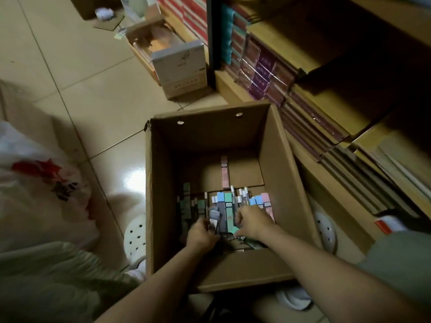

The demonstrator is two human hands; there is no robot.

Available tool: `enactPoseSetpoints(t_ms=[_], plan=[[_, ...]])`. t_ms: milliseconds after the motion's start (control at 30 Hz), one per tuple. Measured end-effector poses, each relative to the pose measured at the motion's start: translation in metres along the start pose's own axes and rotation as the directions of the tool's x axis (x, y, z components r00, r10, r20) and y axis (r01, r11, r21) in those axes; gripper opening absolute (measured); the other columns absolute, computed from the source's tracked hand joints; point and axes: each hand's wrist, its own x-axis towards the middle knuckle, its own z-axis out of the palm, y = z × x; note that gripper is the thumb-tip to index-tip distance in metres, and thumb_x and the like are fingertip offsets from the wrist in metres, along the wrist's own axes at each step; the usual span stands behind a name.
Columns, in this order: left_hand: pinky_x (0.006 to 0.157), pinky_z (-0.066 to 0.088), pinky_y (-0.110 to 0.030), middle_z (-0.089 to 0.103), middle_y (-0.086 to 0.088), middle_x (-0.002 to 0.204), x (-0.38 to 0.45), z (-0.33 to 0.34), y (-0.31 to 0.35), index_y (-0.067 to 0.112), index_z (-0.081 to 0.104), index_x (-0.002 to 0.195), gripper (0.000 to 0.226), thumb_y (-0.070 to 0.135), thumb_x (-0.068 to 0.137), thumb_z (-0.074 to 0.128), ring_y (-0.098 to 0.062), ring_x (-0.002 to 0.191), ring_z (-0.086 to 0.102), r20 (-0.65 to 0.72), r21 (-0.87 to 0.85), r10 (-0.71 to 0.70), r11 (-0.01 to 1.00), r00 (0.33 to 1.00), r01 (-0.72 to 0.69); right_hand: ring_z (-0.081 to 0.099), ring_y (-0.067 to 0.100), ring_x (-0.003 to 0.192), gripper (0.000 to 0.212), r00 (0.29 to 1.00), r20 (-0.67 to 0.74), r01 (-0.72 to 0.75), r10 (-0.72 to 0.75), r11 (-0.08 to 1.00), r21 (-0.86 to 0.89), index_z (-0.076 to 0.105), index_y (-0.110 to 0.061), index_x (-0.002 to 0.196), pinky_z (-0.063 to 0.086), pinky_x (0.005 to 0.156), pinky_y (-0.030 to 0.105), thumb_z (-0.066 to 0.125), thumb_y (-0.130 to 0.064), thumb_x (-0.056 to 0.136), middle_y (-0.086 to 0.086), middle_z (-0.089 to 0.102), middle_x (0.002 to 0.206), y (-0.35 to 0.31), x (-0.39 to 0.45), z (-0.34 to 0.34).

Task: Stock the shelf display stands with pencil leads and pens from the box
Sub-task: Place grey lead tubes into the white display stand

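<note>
Head view: we record both hands inside the cardboard box (pixel 279 183) on the tiled floor (pixel 81 101). Our left hand (pixel 201 234) has its fingers curled around a grey lead pack (pixel 213 220). Our right hand (pixel 253 221) rests on the pastel packs (pixel 227 213); whether its fingers grasp anything, we cannot tell. Stocked shelves (pixel 326 89) stand just beside the box.

- One view only, from a camera worn on the person's head.
- It looks steeply down and forward into an open box (pixel 210 187) on a tiled floor (pixel 77 73).
- Both forearms enter from the near edge; the left hand (pixel 201 234) and right hand (pixel 253 221) sit close, deep in the box.
- Wide-angle lens: edges curve, and shelves (pixel 326 89) tilt along the right.
- Far left shows floor and a smaller carton (pixel 180 68).
</note>
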Motion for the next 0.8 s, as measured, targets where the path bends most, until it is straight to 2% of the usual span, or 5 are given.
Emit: enactPoseSetpoints(t_ms=[300,433,567,700,800], plan=[[0.073,0.043,-0.016,0.051,0.016,0.098,0.029,0.012,-0.009,0.030,0.045,0.106,0.045,0.001,0.082,0.070,-0.005,0.097,0.050,-0.061,-0.154,0.018,0.988,0.998,-0.027,0.061,0.021,0.098,0.038,0.984,0.002,0.159,-0.177,0.882,-0.443,0.065,-0.017,0.107,0.048,0.074,0.033,0.075,-0.042,0.081,0.001,0.060,0.110,0.005,0.027,0.017],[0.070,0.043,-0.010,0.052,0.018,0.098,0.039,0.018,-0.008,0.025,0.049,0.107,0.046,-0.001,0.078,0.073,-0.003,0.096,0.051,-0.070,-0.186,0.072,0.979,0.995,-0.084,0.061,0.020,0.094,0.029,0.986,-0.152,0.047,-0.074,0.984,-0.173,0.064,-0.014,0.106,0.053,0.080,0.035,0.067,-0.038,0.090,0.002,0.061,0.108,0.009,0.040,0.017],[0.060,0.047,-0.008,0.060,0.007,0.100,0.044,0.019,-0.003,0.023,0.054,0.100,0.027,0.005,0.086,0.068,-0.003,0.089,0.058,-0.091,-0.251,0.093,0.962,0.992,-0.113,0.064,0.021,0.077,0.030,0.968,-0.224,-0.075,0.114,0.981,0.176,0.065,-0.015,0.094,0.056,0.074,0.038,0.071,-0.043,0.086,0.003,0.068,0.081,0.015,0.052,0.006],[0.074,0.051,-0.020,0.062,0.007,0.101,0.043,0.016,0.007,0.019,0.055,0.107,0.016,0.013,0.093,0.059,-0.014,0.102,0.062,-0.158,-0.359,0.069,0.925,0.985,-0.122,0.051,0.014,0.056,0.028,0.945,-0.274,-0.080,0.178,0.939,0.335,0.067,-0.011,0.106,0.044,0.058,0.026,0.068,-0.035,0.091,0.002,0.062,0.065,0.020,0.052,0.003],[0.089,0.055,-0.042,0.068,-0.003,0.106,0.040,0.010,0.014,0.015,0.054,0.111,0.015,0.013,0.096,0.055,-0.020,0.101,0.066,-0.096,-0.541,0.026,0.838,0.995,-0.074,0.053,0.011,0.062,0.037,0.951,-0.246,-0.059,0.187,0.892,0.449,0.064,-0.010,0.121,0.041,0.059,0.024,0.064,-0.033,0.093,0.004,0.066,0.074,0.019,0.050,-0.004]])
